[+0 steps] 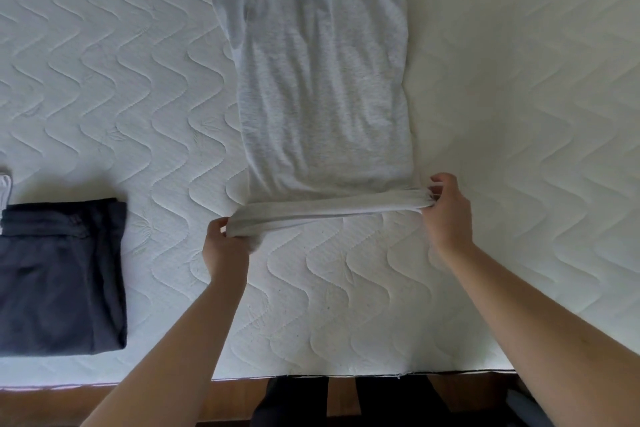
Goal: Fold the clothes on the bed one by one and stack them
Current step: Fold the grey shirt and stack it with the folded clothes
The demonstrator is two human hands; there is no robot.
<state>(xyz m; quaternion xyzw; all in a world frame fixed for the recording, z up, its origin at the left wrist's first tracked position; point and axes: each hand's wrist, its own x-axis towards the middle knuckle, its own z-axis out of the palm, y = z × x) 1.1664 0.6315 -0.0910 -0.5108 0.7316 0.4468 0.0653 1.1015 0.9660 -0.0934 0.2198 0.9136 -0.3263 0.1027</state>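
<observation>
A light grey shirt lies flat along the white quilted bed, collar at the far end, its sides folded in to a narrow strip. Its near hem is lifted a little off the mattress and stretched between my hands. My left hand grips the hem's left corner. My right hand pinches the bunched right corner. A folded dark navy garment lies flat at the near left of the bed.
A bit of white cloth shows at the left edge behind the navy garment. The bed's near edge runs across the bottom, with wooden floor and my dark-clothed legs below it.
</observation>
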